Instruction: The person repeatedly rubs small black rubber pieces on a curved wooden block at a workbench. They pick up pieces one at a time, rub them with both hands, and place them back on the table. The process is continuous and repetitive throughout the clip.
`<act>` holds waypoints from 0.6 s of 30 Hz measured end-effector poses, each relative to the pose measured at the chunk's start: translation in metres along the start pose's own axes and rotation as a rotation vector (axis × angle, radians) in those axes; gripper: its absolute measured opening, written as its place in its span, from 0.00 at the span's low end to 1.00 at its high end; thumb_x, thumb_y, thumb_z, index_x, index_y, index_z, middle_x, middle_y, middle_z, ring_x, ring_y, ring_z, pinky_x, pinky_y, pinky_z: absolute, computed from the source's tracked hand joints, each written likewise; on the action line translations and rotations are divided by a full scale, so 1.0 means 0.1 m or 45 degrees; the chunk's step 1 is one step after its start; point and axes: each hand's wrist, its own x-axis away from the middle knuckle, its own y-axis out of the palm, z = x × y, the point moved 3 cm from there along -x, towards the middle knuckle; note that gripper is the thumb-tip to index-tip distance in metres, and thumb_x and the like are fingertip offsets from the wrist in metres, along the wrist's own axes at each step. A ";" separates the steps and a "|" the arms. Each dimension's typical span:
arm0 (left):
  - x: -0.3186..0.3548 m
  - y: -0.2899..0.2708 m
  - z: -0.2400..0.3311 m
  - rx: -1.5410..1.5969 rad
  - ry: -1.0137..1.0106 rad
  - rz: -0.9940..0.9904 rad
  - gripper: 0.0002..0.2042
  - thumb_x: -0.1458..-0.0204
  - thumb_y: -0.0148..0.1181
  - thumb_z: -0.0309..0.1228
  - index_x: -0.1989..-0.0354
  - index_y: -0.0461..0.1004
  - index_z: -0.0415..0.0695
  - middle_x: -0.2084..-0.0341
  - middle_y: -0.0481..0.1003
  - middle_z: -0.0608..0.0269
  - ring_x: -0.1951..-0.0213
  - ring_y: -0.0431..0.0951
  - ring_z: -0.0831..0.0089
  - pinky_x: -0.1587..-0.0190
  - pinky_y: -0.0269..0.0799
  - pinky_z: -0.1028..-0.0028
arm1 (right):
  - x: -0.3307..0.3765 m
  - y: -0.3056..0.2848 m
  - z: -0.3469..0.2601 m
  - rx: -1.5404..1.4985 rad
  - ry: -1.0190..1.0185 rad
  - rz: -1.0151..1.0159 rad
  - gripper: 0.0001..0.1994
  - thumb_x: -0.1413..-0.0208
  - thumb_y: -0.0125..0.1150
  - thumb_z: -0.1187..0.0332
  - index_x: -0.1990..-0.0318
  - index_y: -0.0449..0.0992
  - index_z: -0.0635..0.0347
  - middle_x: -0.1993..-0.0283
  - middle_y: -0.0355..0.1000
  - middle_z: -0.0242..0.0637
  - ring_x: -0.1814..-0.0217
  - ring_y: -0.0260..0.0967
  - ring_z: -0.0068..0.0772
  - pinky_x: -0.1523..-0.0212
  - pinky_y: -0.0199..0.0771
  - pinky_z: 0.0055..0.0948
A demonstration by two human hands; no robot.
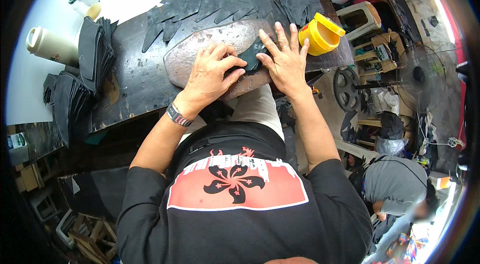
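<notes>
A dark, glossy leather-like piece [252, 56] lies on a worn, rounded slab [182, 59] at the table's near edge. My left hand [214, 70] is closed, thumb and fingers pinched at the piece's left edge; the exact grip is partly hidden. Spread fingers of my right hand [287, 61] rest flat over the right side of the piece, with the thumb pressing on it. Just right of that hand stands an open yellow tub [320, 36], its lid tilted up. Behind the slab, a row of flat black cut pieces [205, 1] overlaps along the table.
Stacks of black cut pieces [95, 54] stand at the left, beside a cream jug [52, 46] and a green-lidded jar [85, 1]. More black pieces [295, 4] lie behind the tub. On the right are a fan [420, 74], a stool [360, 19] and a bent-over person [397, 186].
</notes>
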 end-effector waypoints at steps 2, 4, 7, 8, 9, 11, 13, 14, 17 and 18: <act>-0.01 -0.01 0.00 -0.010 0.033 0.023 0.10 0.52 0.73 0.31 0.61 0.84 0.47 0.61 0.78 0.62 0.59 0.78 0.61 0.52 0.72 0.62 | -0.01 -0.03 0.01 -0.049 -0.063 -0.026 0.27 0.34 0.49 0.38 0.29 0.68 0.23 0.18 0.49 0.35 0.15 0.33 0.53 0.26 0.33 0.75; 0.00 0.01 -0.01 0.058 0.002 0.042 0.09 0.53 0.74 0.30 0.63 0.83 0.46 0.63 0.78 0.62 0.59 0.78 0.61 0.53 0.72 0.63 | 0.01 -0.06 -0.02 -0.105 -0.099 -0.044 0.27 0.34 0.49 0.39 0.29 0.68 0.23 0.17 0.46 0.34 0.14 0.32 0.53 0.25 0.32 0.75; 0.04 0.02 -0.02 0.109 -0.047 0.057 0.09 0.54 0.75 0.29 0.66 0.82 0.45 0.66 0.79 0.61 0.60 0.79 0.61 0.54 0.72 0.64 | 0.09 -0.07 -0.14 -0.227 -0.108 -0.095 0.25 0.33 0.50 0.40 0.29 0.69 0.23 0.15 0.41 0.35 0.14 0.27 0.54 0.24 0.29 0.73; 0.04 0.02 -0.03 0.121 -0.060 0.066 0.09 0.55 0.75 0.29 0.67 0.82 0.44 0.67 0.79 0.61 0.60 0.79 0.61 0.54 0.73 0.64 | 0.12 -0.07 -0.18 -0.276 -0.100 -0.107 0.25 0.32 0.50 0.41 0.29 0.69 0.23 0.15 0.40 0.36 0.14 0.26 0.54 0.24 0.28 0.72; 0.05 0.03 -0.03 0.136 -0.064 0.059 0.08 0.54 0.75 0.30 0.67 0.81 0.45 0.67 0.78 0.61 0.60 0.78 0.60 0.53 0.72 0.63 | 0.15 -0.08 -0.21 -0.325 -0.096 -0.122 0.25 0.32 0.50 0.41 0.29 0.69 0.23 0.15 0.40 0.36 0.14 0.25 0.55 0.24 0.28 0.72; 0.05 0.04 -0.05 0.174 -0.071 0.057 0.08 0.53 0.73 0.32 0.69 0.80 0.46 0.68 0.77 0.61 0.59 0.77 0.58 0.52 0.70 0.61 | 0.20 -0.09 -0.22 -0.602 -0.047 -0.192 0.26 0.30 0.41 0.38 0.32 0.74 0.27 0.16 0.41 0.38 0.14 0.23 0.55 0.24 0.21 0.69; 0.04 0.04 -0.06 0.170 -0.061 0.065 0.08 0.53 0.74 0.32 0.69 0.80 0.46 0.68 0.77 0.61 0.59 0.77 0.58 0.52 0.70 0.61 | 0.22 -0.13 -0.18 -0.890 -0.010 -0.250 0.28 0.29 0.36 0.36 0.34 0.76 0.30 0.16 0.42 0.39 0.14 0.24 0.54 0.24 0.18 0.67; 0.04 0.04 -0.06 0.173 -0.058 0.064 0.08 0.53 0.74 0.32 0.69 0.80 0.46 0.68 0.77 0.62 0.59 0.77 0.58 0.52 0.71 0.61 | 0.22 -0.15 -0.16 -1.000 -0.014 -0.220 0.31 0.29 0.32 0.36 0.36 0.78 0.33 0.16 0.45 0.40 0.14 0.24 0.53 0.24 0.15 0.65; 0.03 0.03 -0.06 0.149 -0.024 0.044 0.08 0.54 0.75 0.29 0.67 0.82 0.44 0.67 0.79 0.61 0.60 0.79 0.60 0.53 0.73 0.64 | 0.19 -0.14 -0.15 -0.873 0.056 -0.104 0.25 0.29 0.42 0.40 0.36 0.78 0.34 0.18 0.48 0.43 0.14 0.26 0.55 0.25 0.20 0.72; 0.03 0.02 -0.05 0.155 -0.020 0.045 0.08 0.53 0.74 0.29 0.67 0.82 0.44 0.67 0.78 0.61 0.59 0.79 0.60 0.52 0.72 0.63 | 0.17 -0.10 -0.18 -0.668 0.054 -0.130 0.27 0.31 0.46 0.39 0.32 0.75 0.37 0.18 0.48 0.43 0.14 0.28 0.54 0.25 0.22 0.73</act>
